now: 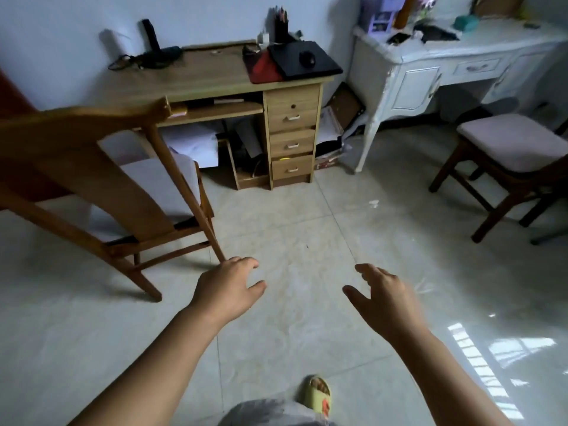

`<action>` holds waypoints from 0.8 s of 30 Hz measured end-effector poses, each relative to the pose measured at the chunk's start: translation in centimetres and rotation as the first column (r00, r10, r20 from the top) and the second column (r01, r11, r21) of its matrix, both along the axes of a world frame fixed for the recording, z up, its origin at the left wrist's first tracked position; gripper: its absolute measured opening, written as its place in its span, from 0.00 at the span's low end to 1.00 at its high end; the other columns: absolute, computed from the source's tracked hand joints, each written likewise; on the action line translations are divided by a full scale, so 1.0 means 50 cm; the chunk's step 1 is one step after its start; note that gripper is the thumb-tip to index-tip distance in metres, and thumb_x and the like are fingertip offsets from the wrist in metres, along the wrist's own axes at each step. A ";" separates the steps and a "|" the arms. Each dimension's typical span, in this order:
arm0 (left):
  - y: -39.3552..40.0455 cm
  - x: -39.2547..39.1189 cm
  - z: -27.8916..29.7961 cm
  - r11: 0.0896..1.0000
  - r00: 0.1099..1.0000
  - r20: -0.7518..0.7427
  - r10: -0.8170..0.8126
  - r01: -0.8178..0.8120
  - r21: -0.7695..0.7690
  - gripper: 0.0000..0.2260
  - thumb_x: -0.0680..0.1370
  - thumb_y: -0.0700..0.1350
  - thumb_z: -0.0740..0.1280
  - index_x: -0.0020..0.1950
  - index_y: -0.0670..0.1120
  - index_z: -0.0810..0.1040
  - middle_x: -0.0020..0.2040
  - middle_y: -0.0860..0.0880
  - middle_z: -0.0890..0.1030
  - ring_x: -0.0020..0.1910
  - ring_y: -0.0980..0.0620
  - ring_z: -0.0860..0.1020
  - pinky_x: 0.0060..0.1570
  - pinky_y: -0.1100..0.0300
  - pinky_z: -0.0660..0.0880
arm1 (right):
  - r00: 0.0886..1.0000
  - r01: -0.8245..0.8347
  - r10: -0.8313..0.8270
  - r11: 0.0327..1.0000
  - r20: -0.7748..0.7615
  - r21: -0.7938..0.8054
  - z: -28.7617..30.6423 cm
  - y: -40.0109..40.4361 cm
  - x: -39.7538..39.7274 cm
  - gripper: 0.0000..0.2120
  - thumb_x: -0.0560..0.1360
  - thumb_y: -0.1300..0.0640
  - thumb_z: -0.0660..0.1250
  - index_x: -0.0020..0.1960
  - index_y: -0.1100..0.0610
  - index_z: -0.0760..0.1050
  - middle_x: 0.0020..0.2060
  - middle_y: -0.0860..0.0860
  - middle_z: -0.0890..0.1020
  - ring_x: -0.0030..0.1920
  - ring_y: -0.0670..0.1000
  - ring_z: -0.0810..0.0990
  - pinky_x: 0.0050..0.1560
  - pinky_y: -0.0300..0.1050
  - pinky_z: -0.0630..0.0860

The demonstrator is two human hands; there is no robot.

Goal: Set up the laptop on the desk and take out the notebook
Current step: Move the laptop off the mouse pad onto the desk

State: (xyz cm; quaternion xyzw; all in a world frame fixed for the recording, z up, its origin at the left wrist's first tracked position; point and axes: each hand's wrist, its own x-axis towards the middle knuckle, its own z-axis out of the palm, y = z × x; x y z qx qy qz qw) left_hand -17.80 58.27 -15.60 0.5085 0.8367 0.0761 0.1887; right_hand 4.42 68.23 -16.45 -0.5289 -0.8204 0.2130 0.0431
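A closed black laptop [292,63] lies on the right end of the wooden desk [203,76], with a black mouse [307,58] resting on its lid. A red flat item [262,70] sits partly under the laptop's left side; I cannot tell if it is a notebook. My left hand [229,285] and my right hand [385,295] reach out over the tiled floor, well short of the desk. Both are empty with fingers spread.
A wooden chair [101,179] stands at the left in front of the desk. The desk has three drawers [292,146] on its right. A white dresser [430,72] and a padded stool [510,161] stand at the right. A pen holder [281,24] and cables [144,58] sit on the desk.
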 end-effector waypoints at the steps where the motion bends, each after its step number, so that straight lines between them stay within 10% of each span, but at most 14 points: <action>1: 0.038 -0.013 0.009 1.000 1.000 0.011 0.020 -0.020 0.014 0.19 0.74 0.56 0.64 0.62 0.50 0.72 0.60 0.50 0.78 0.57 0.49 0.76 0.51 0.54 0.76 | 1.000 -0.024 0.024 1.000 0.002 -0.005 0.005 0.041 -0.021 0.23 0.73 0.44 0.64 0.65 0.52 0.69 0.60 0.52 0.79 0.59 0.54 0.77 0.52 0.46 0.74; 13: 0.424 -0.328 -0.029 0.932 0.924 0.169 0.344 -0.358 0.054 0.20 0.75 0.54 0.65 0.65 0.50 0.70 0.62 0.49 0.77 0.57 0.49 0.77 0.52 0.55 0.77 | 0.958 -0.286 0.285 0.958 -0.029 -0.012 0.005 0.548 -0.414 0.23 0.73 0.44 0.64 0.65 0.51 0.68 0.61 0.51 0.78 0.58 0.54 0.77 0.52 0.46 0.74; 24: 0.935 -0.569 0.006 0.977 0.974 0.143 0.177 -0.192 0.097 0.19 0.75 0.54 0.64 0.64 0.50 0.72 0.62 0.49 0.77 0.58 0.49 0.76 0.55 0.53 0.75 | 0.972 -0.229 0.229 0.973 -0.054 0.011 0.053 0.986 -0.662 0.23 0.72 0.45 0.65 0.64 0.52 0.70 0.59 0.52 0.80 0.58 0.54 0.78 0.52 0.50 0.77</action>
